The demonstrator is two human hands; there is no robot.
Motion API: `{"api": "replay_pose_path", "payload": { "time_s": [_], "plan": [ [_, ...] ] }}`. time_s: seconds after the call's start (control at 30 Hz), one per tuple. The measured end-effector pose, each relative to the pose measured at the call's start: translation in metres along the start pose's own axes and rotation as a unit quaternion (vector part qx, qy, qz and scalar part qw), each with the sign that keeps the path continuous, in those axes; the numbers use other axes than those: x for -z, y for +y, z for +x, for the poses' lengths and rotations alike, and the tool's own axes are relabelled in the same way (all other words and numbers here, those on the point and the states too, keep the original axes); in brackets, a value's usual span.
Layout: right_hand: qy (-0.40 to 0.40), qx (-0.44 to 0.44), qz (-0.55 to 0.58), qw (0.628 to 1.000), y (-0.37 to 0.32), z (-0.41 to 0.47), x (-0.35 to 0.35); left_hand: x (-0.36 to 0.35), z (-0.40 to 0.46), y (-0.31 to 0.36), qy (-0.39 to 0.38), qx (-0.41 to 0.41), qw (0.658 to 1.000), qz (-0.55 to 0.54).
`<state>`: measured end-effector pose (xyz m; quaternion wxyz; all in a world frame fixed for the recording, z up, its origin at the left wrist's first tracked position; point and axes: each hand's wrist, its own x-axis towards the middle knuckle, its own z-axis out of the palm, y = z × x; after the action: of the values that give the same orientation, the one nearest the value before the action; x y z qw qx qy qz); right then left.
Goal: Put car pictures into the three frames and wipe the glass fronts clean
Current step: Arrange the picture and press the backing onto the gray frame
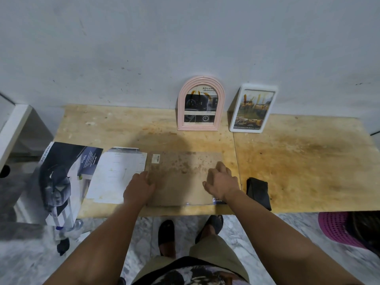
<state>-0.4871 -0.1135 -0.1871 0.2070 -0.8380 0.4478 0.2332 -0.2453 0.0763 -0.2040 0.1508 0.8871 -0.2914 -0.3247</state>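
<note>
A brown backing board (183,177) lies flat near the table's front edge, with a strip of blue picture (218,200) showing under its right corner. My left hand (139,188) rests at the board's left edge, fingers curled on it. My right hand (221,179) presses down on the board's right part. A pink arched frame (200,103) and a white rectangular frame (253,111), both holding car pictures behind smeared fronts, lean on the wall. A black folded cloth (259,192) lies right of the board.
A white cut paper sheet (115,175) and a car brochure (63,179) lie at the left, the brochure overhanging the wooden table (308,161). A white cabinet (18,128) stands far left. A pink basket (337,229) sits on the floor, right. My feet stand under the table's edge.
</note>
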Motion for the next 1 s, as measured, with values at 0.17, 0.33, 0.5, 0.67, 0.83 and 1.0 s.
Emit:
{"api": "replay_pose_path", "payload": {
  "time_s": [0.17, 0.33, 0.5, 0.67, 0.83, 1.0],
  "plan": [
    [0.017, 0.064, -0.029, 0.997, -0.023, 0.014, 0.006, 0.001, 0.009, 0.015, 0.014, -0.079, 0.992, 0.094],
    [-0.062, 0.086, -0.074, 0.992, -0.037, 0.025, 0.005, 0.002, 0.027, 0.027, -0.068, -0.152, 0.965, 0.201],
    [-0.094, 0.077, -0.097, 0.988, -0.041, 0.028, 0.01, 0.0, 0.035, 0.029, -0.141, -0.156, 0.94, 0.27],
    [-0.081, 0.077, -0.149, 0.982, -0.049, 0.033, 0.019, 0.002, 0.043, 0.032, -0.151, -0.166, 0.919, 0.325],
    [-0.029, 0.098, -0.16, 0.982, -0.061, 0.046, 0.03, 0.007, 0.051, 0.048, -0.143, -0.163, 0.905, 0.367],
    [-0.094, 0.131, -0.144, 0.976, -0.071, 0.054, 0.017, 0.014, 0.051, 0.073, -0.079, -0.163, 0.9, 0.396]
  ]
}}
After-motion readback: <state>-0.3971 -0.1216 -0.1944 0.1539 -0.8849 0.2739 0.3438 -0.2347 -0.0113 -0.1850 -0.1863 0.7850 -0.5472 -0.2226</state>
